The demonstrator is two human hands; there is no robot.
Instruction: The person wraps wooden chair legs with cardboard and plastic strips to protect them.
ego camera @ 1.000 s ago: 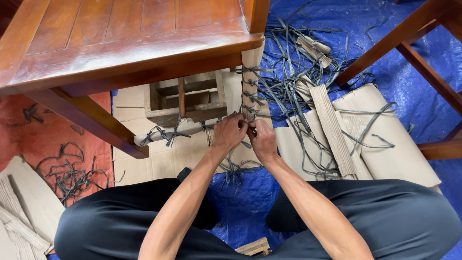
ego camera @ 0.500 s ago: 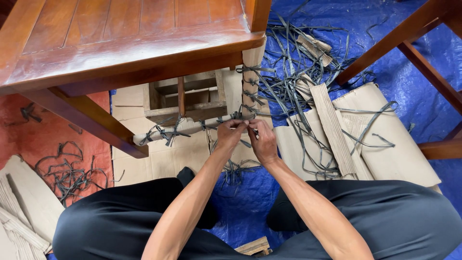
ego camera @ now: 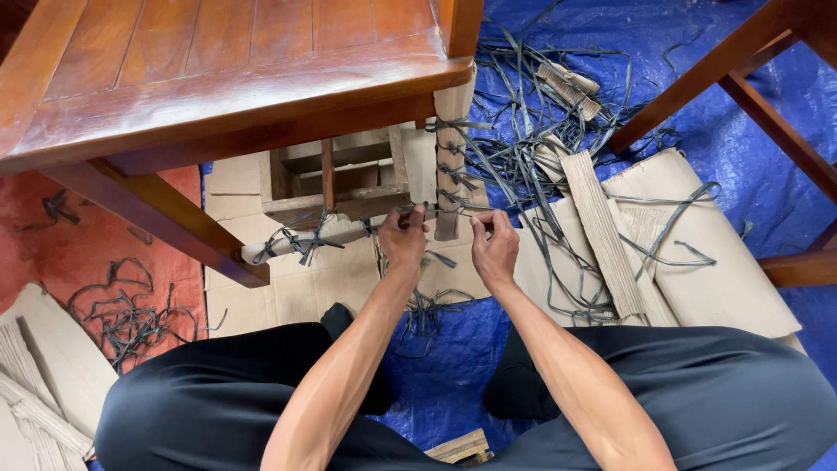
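Note:
I sit cross-legged in front of a red-brown wooden chair [ego camera: 218, 78]. Its front leg [ego camera: 449, 148] and low rail [ego camera: 331, 234] are wrapped in corrugated cardboard and tied with dark grey plastic straps. My left hand [ego camera: 404, 237] pinches one end of a grey strap [ego camera: 445, 212] at the corner where leg and rail meet. My right hand [ego camera: 495, 246] pinches the other end, and the strap runs taut between the two hands, across the wrapped leg.
A tangle of loose grey straps [ego camera: 532, 113] and strips of corrugated cardboard [ego camera: 602, 227] lie on the blue tarp [ego camera: 628, 52] to the right. Another chair's wooden legs [ego camera: 741, 70] stand at right. More straps [ego camera: 113, 314] lie on orange sheeting at left.
My hands were pressed together at the knot on the leg's corner. They have since drawn apart sideways, pulling the strap ends outward.

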